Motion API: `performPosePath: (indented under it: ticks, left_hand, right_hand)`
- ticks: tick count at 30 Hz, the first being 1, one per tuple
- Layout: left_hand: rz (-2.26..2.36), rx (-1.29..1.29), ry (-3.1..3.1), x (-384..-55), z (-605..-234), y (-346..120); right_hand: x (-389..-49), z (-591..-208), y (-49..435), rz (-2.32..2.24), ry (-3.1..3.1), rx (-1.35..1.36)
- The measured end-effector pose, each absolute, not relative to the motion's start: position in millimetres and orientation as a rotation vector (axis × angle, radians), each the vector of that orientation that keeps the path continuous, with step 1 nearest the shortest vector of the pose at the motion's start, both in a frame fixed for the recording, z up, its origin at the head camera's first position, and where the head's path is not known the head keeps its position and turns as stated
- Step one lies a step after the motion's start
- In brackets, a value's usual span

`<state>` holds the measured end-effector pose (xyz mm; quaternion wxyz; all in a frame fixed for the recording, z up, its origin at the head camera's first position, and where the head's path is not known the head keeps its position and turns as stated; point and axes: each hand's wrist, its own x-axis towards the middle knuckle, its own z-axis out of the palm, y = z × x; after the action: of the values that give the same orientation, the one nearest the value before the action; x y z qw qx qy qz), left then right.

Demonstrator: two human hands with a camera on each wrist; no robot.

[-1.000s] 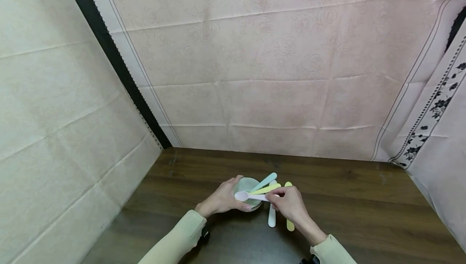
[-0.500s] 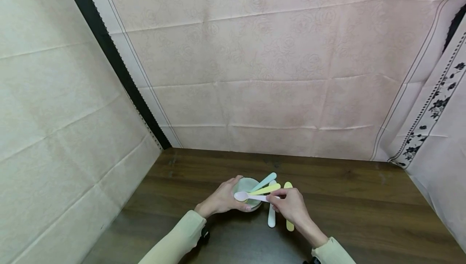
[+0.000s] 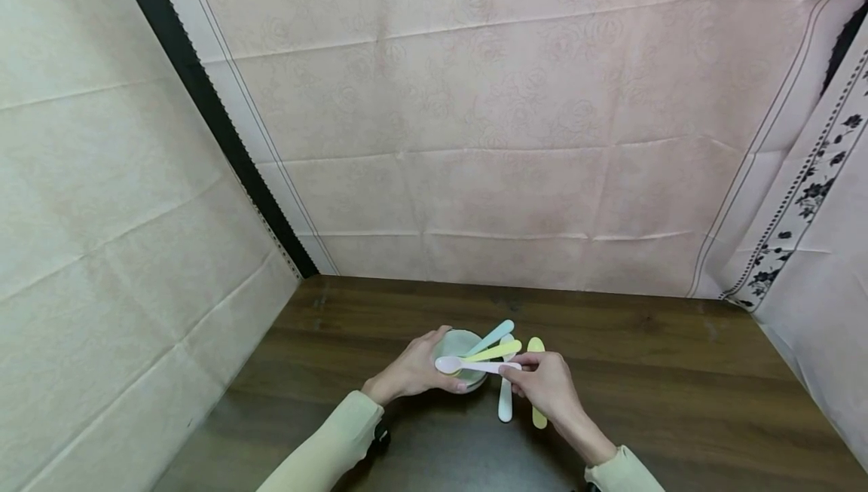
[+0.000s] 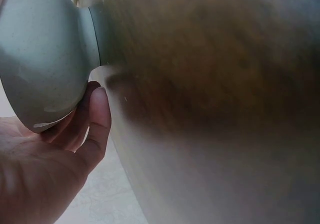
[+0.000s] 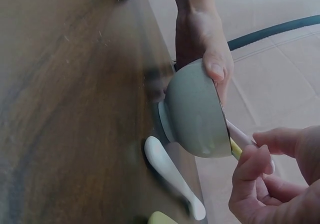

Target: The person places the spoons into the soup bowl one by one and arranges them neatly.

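Observation:
My left hand (image 3: 420, 365) grips the side of a pale green bowl (image 5: 195, 114), its thumb at the rim. Whether the bowl's foot touches the table cannot be told. Between thumb and fingers, my right hand (image 3: 545, 385) pinches the handle end of a pale lilac spoon (image 3: 450, 365), whose head lies over the bowl's opening. A light blue spoon (image 3: 498, 332) and a yellow spoon (image 3: 498, 351) stand in the bowl, handles jutting out to the right. On the table beside it lie a white spoon (image 5: 172, 169) and a second yellow spoon (image 3: 539, 418), partly hidden by my right hand.
A dark brown wooden table (image 3: 380, 304) lies under everything. Pale patterned cloth (image 3: 475, 138) hangs behind it, with a cream cloth (image 3: 122, 251) at the left and a floral-edged cloth (image 3: 823, 311) at the right.

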<state>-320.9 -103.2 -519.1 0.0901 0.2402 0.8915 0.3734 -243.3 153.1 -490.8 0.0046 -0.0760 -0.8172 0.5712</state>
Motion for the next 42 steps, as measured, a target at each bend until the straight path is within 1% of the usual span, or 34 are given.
performPosePath:
  ticks: [16,27,42]
  left_hand:
    - [1.103,0.673,2.645,-319.4,-517.7,-103.7]
    - [1.097,0.681,2.657,-319.5,-517.8,-104.1]
    - [1.087,0.726,2.666,-321.4,-518.3,-103.6]
  right_hand:
    - [-262.7,-490.5,158.5,1.848,-2.506,-0.299]
    - [-261.1,-494.4,158.7,1.881,-2.477,-0.325]
    - [-250.1,-497.4,165.6,1.811,-2.505,-0.316]
